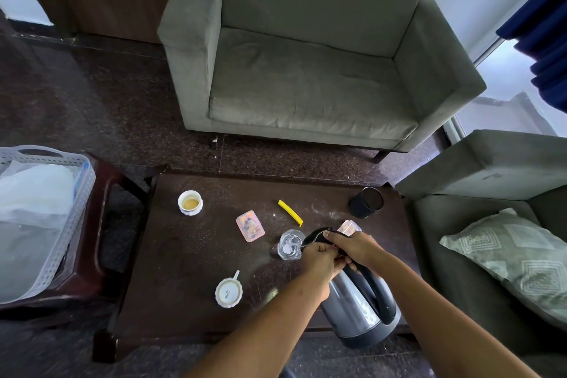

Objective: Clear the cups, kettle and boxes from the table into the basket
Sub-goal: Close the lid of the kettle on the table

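kettle [359,313]: steel body, black handle and lid, tilted with the spout end toward the glass; near front right of the counter [190,255], base looks lifted, contact can't be confirmed.
right hand [357,247]: fingers wrapped on top of the kettle handle near the lid, closed on it.
left hand [317,258]: fingers curled tight at the lid/handle junction, touching the right hand; holding the kettle top or working the lid, can't tell which.
glass [291,244]: clear tumbler, upright, just beside the kettle spout; contents unclear.
cup with liquid [190,202]: white, upright, far left of counter, tan liquid inside.
upturned cup [229,291]: white, base up, front centre, handle pointing away.
pink box [250,225]: small lidded plastic, flat, mid counter.
second box [349,228]: pale pink, mostly hidden behind the right hand.
black holder [366,202]: dark cup-shaped, far right corner.
yellow strip [290,212]: lying flat, between pink box and black holder.
basket [70,202]: white perforated plastic, on a dark stool well left of the counter; plastic bag inside.
handling: kettle likely heaviest item, rigid, smooth steel is slippery, so carry by the handle and keep it level if water remains. Glass is fragile, grip round the wall. Full cup spills easily. Boxes light, pinch the edges.
stage: early, most items are on the counter.
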`<act>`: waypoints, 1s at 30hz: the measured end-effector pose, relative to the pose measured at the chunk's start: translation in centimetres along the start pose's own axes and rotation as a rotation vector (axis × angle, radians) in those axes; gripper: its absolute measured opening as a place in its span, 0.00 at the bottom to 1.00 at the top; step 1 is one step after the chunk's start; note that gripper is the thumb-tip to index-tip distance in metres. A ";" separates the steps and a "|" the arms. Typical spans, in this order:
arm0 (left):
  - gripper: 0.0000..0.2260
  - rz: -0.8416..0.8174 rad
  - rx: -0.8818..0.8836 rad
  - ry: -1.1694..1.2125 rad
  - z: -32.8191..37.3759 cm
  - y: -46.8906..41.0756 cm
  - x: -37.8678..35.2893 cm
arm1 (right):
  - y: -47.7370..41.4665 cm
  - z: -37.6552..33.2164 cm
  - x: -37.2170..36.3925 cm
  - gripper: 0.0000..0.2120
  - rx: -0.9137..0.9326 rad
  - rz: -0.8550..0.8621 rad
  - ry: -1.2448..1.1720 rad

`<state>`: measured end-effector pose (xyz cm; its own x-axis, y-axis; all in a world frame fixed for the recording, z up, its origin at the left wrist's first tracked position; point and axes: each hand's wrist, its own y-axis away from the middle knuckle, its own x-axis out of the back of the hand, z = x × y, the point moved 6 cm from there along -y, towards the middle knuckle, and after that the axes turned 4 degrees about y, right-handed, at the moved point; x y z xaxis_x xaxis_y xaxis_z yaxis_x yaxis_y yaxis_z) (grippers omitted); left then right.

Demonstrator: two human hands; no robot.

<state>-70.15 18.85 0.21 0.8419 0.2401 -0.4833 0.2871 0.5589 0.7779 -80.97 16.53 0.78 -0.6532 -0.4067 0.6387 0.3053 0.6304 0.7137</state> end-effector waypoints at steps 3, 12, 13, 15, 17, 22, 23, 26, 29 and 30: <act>0.14 0.006 0.000 0.013 0.0 0.0 0.0 | 0.1 -0.1 0.1 0.28 0.008 0.003 0.015; 0.12 -0.003 0.004 0.047 -0.1 -0.2 -0.2 | 0.1 -0.2 0.4 0.29 0.009 0.014 0.056; 0.12 -0.005 0.003 0.044 -0.1 -0.2 -0.2 | 0.0 -0.2 0.4 0.29 0.008 0.013 0.051; 0.11 -0.005 0.002 0.039 -0.1 -0.3 -0.2 | 0.0 -0.2 0.4 0.29 0.007 0.007 0.034; 0.11 -0.003 0.002 0.046 -0.1 -0.3 -0.1 | -0.1 -0.2 0.3 0.29 0.009 0.001 0.024; 0.13 -0.003 0.006 0.075 0.0 -0.2 -0.2 | 0.0 -0.4 0.3 0.29 0.011 -0.002 0.050; 0.13 -0.003 0.004 0.074 0.0 -0.2 -0.2 | 0.0 -0.5 0.3 0.29 0.012 -0.002 0.055; 0.12 0.003 0.004 0.081 0.1 -0.3 -0.2 | 0.0 -0.6 0.4 0.28 0.007 -0.010 0.028; 0.12 0.006 0.001 0.085 0.1 -0.3 -0.2 | 0.0 -0.7 0.5 0.27 0.009 -0.014 0.017; 0.12 0.004 0.001 0.087 0.1 -0.3 -0.3 | 0.0 -0.7 0.5 0.27 0.009 -0.016 0.022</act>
<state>-70.41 18.51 0.13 0.8005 0.3104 -0.5127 0.2841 0.5567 0.7806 -80.80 15.88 1.27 -0.6422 -0.4312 0.6338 0.2886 0.6301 0.7209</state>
